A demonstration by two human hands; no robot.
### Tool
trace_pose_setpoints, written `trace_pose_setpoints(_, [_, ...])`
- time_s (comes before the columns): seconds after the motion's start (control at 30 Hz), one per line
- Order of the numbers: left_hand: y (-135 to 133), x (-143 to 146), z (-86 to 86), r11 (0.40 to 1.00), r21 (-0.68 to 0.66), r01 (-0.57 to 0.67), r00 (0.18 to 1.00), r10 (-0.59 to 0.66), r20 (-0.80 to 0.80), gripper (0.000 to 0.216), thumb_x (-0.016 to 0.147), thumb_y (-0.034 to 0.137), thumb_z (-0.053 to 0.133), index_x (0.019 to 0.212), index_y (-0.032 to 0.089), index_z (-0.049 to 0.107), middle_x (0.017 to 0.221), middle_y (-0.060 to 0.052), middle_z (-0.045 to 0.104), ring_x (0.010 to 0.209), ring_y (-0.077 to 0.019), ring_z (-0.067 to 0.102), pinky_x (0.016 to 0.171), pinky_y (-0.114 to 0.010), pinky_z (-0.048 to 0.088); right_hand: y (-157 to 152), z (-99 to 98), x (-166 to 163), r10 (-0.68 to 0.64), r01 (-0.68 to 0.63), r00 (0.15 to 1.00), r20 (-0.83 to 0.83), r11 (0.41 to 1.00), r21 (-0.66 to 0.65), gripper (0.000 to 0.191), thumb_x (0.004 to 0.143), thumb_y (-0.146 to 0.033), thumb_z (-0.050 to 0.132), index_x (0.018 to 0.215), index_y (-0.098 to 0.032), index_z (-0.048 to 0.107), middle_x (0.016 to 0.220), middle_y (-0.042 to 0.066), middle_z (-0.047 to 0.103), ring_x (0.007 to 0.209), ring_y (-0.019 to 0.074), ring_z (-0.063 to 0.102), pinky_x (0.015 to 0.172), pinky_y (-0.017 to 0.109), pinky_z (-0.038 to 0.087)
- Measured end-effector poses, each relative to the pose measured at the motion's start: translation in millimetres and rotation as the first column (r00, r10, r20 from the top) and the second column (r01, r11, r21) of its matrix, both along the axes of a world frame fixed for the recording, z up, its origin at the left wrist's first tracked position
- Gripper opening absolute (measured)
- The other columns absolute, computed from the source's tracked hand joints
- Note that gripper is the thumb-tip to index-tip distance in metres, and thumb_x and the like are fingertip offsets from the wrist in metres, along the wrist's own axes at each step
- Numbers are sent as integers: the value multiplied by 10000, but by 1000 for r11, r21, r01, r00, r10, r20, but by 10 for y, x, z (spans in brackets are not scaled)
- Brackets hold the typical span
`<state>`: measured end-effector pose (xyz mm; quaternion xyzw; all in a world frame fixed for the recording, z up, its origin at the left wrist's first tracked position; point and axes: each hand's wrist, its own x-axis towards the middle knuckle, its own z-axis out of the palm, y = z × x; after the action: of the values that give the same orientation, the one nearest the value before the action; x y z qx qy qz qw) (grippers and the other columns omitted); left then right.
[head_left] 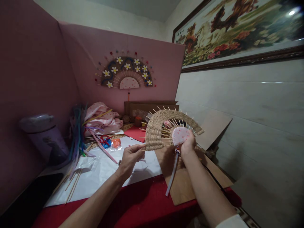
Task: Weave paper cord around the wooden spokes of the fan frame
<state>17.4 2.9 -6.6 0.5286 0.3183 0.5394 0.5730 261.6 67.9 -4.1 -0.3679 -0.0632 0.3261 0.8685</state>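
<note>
A half-round woven straw fan with thin wooden sticks poking out of its rim is held up above the table. My right hand grips its pink dotted centre piece from below. My left hand pinches the fan's lower left end, fingers closed on the straw weave. A pale ribbon hangs down from the fan's base.
A finished fan with white flowers hangs on the pink wall. The red table carries white paper, loose sticks, pink cloth, cardboard sheets and a lidded container at left.
</note>
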Motion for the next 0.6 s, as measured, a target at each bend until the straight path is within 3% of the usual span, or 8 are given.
trace_pose_setpoints(0.4, [-47, -13, 19, 1000, 12, 1, 1000, 0, -5, 351, 625, 302, 712, 928, 125, 692, 511, 21, 499, 476, -59, 377, 443, -194, 254, 52, -92, 64, -76, 78, 996, 54, 996, -31, 306, 759, -450, 503, 814, -153, 551, 661, -34, 595, 553, 116, 570, 515, 242, 485])
trace_pose_setpoints(0.6, [-57, 15, 55, 996, 61, -59, 998, 59, 4, 269, 678, 377, 667, 723, 112, 675, 470, 38, 436, 440, -41, 296, 427, -201, 190, 21, -55, 22, 86, -92, 994, 66, 991, 94, 440, 806, -566, 372, 791, -167, 557, 668, -15, 617, 587, 129, 592, 565, 268, 502])
